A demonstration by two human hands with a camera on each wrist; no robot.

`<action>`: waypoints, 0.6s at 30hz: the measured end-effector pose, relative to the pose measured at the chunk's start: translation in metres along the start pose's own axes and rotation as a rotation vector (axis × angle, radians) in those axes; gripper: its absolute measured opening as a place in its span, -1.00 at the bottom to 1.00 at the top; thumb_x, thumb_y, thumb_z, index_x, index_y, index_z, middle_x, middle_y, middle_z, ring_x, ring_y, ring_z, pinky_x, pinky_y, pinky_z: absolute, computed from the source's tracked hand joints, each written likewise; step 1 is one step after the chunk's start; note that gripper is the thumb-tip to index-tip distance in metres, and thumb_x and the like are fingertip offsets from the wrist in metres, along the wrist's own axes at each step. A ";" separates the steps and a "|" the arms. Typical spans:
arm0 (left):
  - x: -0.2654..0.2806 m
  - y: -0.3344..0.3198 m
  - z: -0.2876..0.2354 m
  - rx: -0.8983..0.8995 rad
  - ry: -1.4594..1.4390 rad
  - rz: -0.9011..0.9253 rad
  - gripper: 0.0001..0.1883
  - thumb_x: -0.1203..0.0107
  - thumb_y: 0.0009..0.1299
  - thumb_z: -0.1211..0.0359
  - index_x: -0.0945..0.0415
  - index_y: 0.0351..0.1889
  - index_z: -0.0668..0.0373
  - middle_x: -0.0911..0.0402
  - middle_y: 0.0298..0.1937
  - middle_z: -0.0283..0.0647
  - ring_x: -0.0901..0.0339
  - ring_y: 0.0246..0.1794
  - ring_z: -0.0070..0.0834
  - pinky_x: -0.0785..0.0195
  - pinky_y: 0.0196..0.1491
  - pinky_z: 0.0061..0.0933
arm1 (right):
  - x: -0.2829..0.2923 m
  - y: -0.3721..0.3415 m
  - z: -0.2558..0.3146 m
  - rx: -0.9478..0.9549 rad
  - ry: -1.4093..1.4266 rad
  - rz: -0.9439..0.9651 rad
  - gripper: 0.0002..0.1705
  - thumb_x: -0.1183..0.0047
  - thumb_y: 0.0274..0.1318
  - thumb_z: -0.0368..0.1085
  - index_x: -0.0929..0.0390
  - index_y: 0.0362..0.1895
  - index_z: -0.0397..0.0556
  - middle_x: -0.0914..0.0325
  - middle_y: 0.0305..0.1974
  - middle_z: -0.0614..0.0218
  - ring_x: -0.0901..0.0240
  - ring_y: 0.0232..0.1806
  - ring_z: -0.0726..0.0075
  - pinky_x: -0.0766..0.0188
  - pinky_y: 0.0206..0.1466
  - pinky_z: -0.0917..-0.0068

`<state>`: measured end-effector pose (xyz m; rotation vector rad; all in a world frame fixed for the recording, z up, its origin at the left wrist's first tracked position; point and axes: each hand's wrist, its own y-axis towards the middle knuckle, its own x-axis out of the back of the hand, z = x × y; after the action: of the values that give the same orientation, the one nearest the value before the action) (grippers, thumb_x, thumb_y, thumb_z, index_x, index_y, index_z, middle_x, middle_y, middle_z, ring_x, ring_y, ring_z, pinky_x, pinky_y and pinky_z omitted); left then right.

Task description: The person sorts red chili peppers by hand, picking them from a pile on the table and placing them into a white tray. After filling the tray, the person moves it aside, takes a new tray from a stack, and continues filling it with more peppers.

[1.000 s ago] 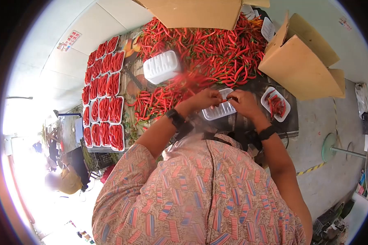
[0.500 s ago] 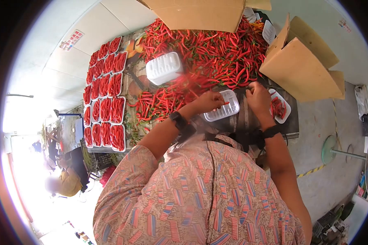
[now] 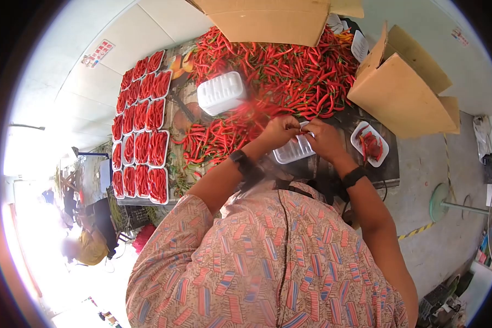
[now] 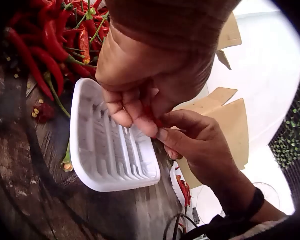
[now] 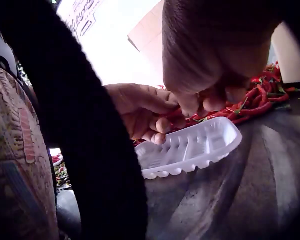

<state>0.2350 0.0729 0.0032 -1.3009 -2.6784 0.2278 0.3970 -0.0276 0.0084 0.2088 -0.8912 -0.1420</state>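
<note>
Over the white ribbed tray (image 3: 292,153) both hands meet, fingertips close together. The left hand (image 3: 279,133) has its fingers curled round a small red chili, whose red (image 4: 158,123) shows between the fingertips in the left wrist view. Thumb and forefinger of the right hand (image 3: 326,141) pinch the same chili at its other side. Most of that chili is hidden by the fingers. In the right wrist view the tray (image 5: 190,150) lies on the dark tabletop below the fingers, its ribbed inside bare where visible.
A large heap of red chilies (image 3: 290,71) covers the far side. Stacked white trays (image 3: 221,93) stand left of centre; filled trays (image 3: 141,147) are in rows at left. Another tray (image 3: 385,148) with red pieces lies right, near an open cardboard box (image 3: 402,90).
Half a second ago the right hand was apart, near the heap's edge and the right tray; it has come back left to the left hand, and both now hold the chili.
</note>
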 end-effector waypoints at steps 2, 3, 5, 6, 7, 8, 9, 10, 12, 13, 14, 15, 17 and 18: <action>0.004 -0.002 -0.004 0.026 0.123 -0.086 -0.87 -0.19 0.25 0.44 -0.54 -0.26 0.24 -0.62 -0.38 -0.21 -0.62 -0.40 -0.53 -0.49 -0.34 -0.46 | 0.004 0.003 -0.006 0.006 -0.053 -0.006 -0.84 -0.13 -0.04 -0.31 -0.62 -0.30 0.00 -0.55 -0.31 0.30 -0.53 -0.28 0.06 -0.45 -0.22 0.24; 0.007 -0.005 -0.005 0.051 0.246 -0.169 -0.85 -0.19 0.23 0.42 -0.53 -0.26 0.22 -0.61 -0.36 -0.19 -0.62 -0.37 -0.46 -0.50 -0.33 -0.39 | 0.006 0.004 -0.009 0.010 -0.108 -0.012 -0.85 -0.14 -0.04 -0.31 -0.62 -0.31 0.00 -0.55 -0.32 0.31 -0.53 -0.30 0.07 -0.45 -0.24 0.23; 0.019 -0.008 0.012 -0.129 0.591 -0.204 -0.81 -0.20 0.21 0.39 -0.51 -0.24 0.20 -0.59 -0.29 -0.17 -0.61 -0.30 -0.36 -0.50 -0.30 -0.30 | 0.004 0.006 -0.018 0.004 -0.106 -0.031 -0.86 -0.15 -0.04 -0.31 -0.62 -0.32 0.00 -0.55 -0.32 0.33 -0.53 -0.31 0.08 -0.45 -0.25 0.23; 0.023 -0.010 0.013 -0.318 0.933 -0.242 -0.77 -0.20 0.18 0.35 -0.50 -0.22 0.17 -0.56 -0.23 -0.15 -0.60 -0.24 -0.26 -0.51 -0.26 -0.21 | 0.005 0.008 -0.020 0.006 -0.106 -0.048 -0.87 -0.15 -0.04 -0.31 -0.62 -0.33 -0.01 -0.55 -0.31 0.34 -0.53 -0.32 0.08 -0.45 -0.26 0.23; 0.024 -0.013 0.014 -0.319 0.934 -0.241 -0.77 -0.20 0.18 0.35 -0.50 -0.22 0.17 -0.56 -0.23 -0.15 -0.60 -0.24 -0.26 -0.51 -0.26 -0.21 | 0.005 0.008 -0.020 0.006 -0.105 -0.050 -0.87 -0.15 -0.04 -0.31 -0.62 -0.33 -0.01 -0.55 -0.31 0.34 -0.53 -0.32 0.08 -0.45 -0.26 0.23; 0.023 -0.019 0.015 -0.297 0.958 -0.217 -0.74 -0.19 0.16 0.33 -0.49 -0.20 0.15 -0.53 -0.18 -0.15 -0.57 -0.18 -0.19 -0.49 -0.24 -0.14 | 0.005 0.008 -0.021 0.009 -0.132 -0.030 -0.87 -0.15 -0.05 -0.32 -0.62 -0.34 0.00 -0.54 -0.30 0.34 -0.53 -0.31 0.09 -0.46 -0.25 0.24; 0.021 -0.025 0.010 -0.274 0.981 -0.194 -0.71 -0.19 0.14 0.31 -0.48 -0.18 0.12 -0.50 -0.14 -0.14 -0.53 -0.13 -0.12 -0.48 -0.22 -0.07 | 0.005 0.009 -0.020 0.012 -0.158 -0.008 -0.88 -0.15 -0.05 -0.32 -0.62 -0.34 0.00 -0.54 -0.29 0.34 -0.53 -0.30 0.09 -0.46 -0.24 0.24; 0.019 -0.030 0.005 -0.272 0.981 -0.196 -0.71 -0.19 0.14 0.31 -0.48 -0.18 0.12 -0.50 -0.14 -0.14 -0.53 -0.13 -0.12 -0.48 -0.22 -0.07 | 0.004 0.009 -0.020 0.014 -0.157 -0.007 -0.88 -0.15 -0.05 -0.32 -0.62 -0.34 0.00 -0.54 -0.29 0.34 -0.53 -0.30 0.09 -0.46 -0.24 0.24; 0.015 -0.036 -0.005 -0.162 1.083 -0.169 -0.70 -0.18 0.15 0.32 -0.47 -0.14 0.10 -0.48 -0.09 -0.15 -0.55 -0.14 -0.13 -0.48 -0.25 -0.09 | 0.003 0.008 -0.017 -0.008 -0.179 0.050 -0.87 -0.15 -0.05 -0.33 -0.62 -0.33 0.02 -0.53 -0.26 0.34 -0.53 -0.29 0.10 -0.46 -0.23 0.24; 0.015 -0.035 -0.001 -0.161 1.082 -0.172 -0.70 -0.18 0.15 0.32 -0.47 -0.14 0.10 -0.48 -0.09 -0.15 -0.55 -0.14 -0.13 -0.48 -0.25 -0.09 | 0.003 0.008 -0.016 -0.005 -0.179 0.052 -0.87 -0.15 -0.05 -0.33 -0.62 -0.33 0.02 -0.53 -0.26 0.34 -0.53 -0.29 0.10 -0.46 -0.23 0.24; 0.016 -0.032 0.005 -0.174 1.117 -0.159 -0.70 -0.18 0.15 0.33 -0.47 -0.14 0.10 -0.48 -0.10 -0.15 -0.56 -0.15 -0.13 -0.48 -0.25 -0.10 | 0.004 0.008 -0.015 -0.015 -0.177 0.068 -0.87 -0.15 -0.05 -0.32 -0.62 -0.33 0.02 -0.53 -0.26 0.33 -0.53 -0.28 0.10 -0.46 -0.21 0.25; 0.017 -0.029 0.007 -0.188 1.153 -0.145 -0.69 -0.18 0.15 0.33 -0.46 -0.13 0.09 -0.48 -0.10 -0.14 -0.56 -0.15 -0.14 -0.49 -0.25 -0.11 | 0.005 0.008 -0.013 -0.025 -0.174 0.083 -0.86 -0.15 -0.06 -0.32 -0.63 -0.32 0.03 -0.53 -0.25 0.33 -0.53 -0.27 0.09 -0.46 -0.20 0.25; 0.021 -0.025 0.010 -0.199 1.203 -0.103 -0.67 -0.18 0.14 0.34 -0.45 -0.11 0.11 -0.48 -0.08 -0.15 -0.57 -0.16 -0.14 -0.50 -0.26 -0.12 | 0.004 0.007 -0.014 -0.041 -0.170 0.072 -0.85 -0.16 -0.06 -0.31 -0.63 -0.32 0.04 -0.53 -0.25 0.33 -0.53 -0.27 0.09 -0.46 -0.19 0.25; 0.022 -0.022 0.009 -0.209 1.252 -0.059 -0.64 -0.19 0.13 0.35 -0.43 -0.09 0.12 -0.47 -0.06 -0.17 -0.57 -0.18 -0.14 -0.50 -0.26 -0.13 | 0.003 0.007 -0.015 -0.057 -0.165 0.062 -0.84 -0.17 -0.07 -0.30 -0.63 -0.31 0.04 -0.54 -0.25 0.32 -0.53 -0.26 0.08 -0.46 -0.18 0.25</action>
<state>0.2027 0.0762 0.0007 -0.8941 -1.6454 -0.6690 0.4107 -0.0197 0.0031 0.1171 -1.0555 -0.1282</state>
